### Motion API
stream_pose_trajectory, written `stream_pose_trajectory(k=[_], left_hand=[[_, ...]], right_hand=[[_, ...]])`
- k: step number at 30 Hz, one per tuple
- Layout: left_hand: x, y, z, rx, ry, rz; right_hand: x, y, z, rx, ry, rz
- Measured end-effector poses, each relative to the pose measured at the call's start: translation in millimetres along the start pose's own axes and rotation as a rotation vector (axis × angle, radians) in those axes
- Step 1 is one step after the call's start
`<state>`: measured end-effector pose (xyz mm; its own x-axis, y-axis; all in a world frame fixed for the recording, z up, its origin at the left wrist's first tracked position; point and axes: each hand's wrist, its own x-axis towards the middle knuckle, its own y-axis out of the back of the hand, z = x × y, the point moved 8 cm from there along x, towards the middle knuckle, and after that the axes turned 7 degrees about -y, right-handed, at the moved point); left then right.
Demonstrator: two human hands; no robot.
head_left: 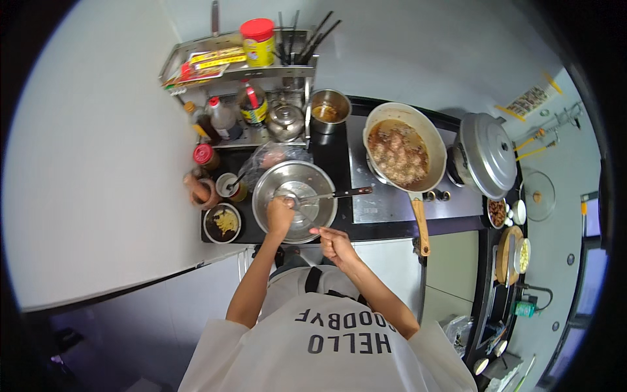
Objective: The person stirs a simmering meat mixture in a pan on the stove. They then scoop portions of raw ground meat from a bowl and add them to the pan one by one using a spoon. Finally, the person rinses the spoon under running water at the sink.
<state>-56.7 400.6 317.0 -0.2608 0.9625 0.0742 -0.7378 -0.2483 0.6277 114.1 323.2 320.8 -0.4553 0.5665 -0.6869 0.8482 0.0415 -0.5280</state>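
Observation:
Over a wide stainless-steel bowl [327,206], both hands are on a slender metal utensil [307,218] that looks like a spoon. My right hand [336,246] pinches its handle end at the near rim. The curled fingers of my left hand [280,215] are at its rounded head, inside the bowl's outline; they partly hide it. Across the bowl lies another utensil with a black riveted handle [352,192], sticking out over the right rim. Its far end is hard to make out. A little clear or pale liquid seems to lie in the bowl.
Right of the bowl, a pale pan [373,115] of meat pieces in bubbling oil sits on the stove [370,210], its wooden handle [420,230] jutting past the counter edge. Beyond it is a lidded pot [487,152]. Left stand a garlic bowl [220,240], a mortar [210,198] and a condiment rack [240,74].

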Motion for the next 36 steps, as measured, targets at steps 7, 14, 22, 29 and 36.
stream_pose_trajectory(k=[7,14,22,29,36], left_hand=[[5,-24,-11,-0.599,-0.011,-0.121],[-29,-43,-26,-1.779,0.668,-0.271],[-40,-19,16,-1.606,0.485,-0.354],[-34,-25,-1,-2.093,0.412,-0.589],[-20,-24,-14,-0.958,0.497,-0.368]], right_hand=[[-16,-4,-75,0.629,-0.219,-0.361],[-32,140,-265,-1.256,0.821,1.267],[-5,132,-278,-2.102,0.867,1.331],[-115,26,-234,-1.424,1.077,1.238],[-76,10,-90,-0.887,0.754,0.802]])
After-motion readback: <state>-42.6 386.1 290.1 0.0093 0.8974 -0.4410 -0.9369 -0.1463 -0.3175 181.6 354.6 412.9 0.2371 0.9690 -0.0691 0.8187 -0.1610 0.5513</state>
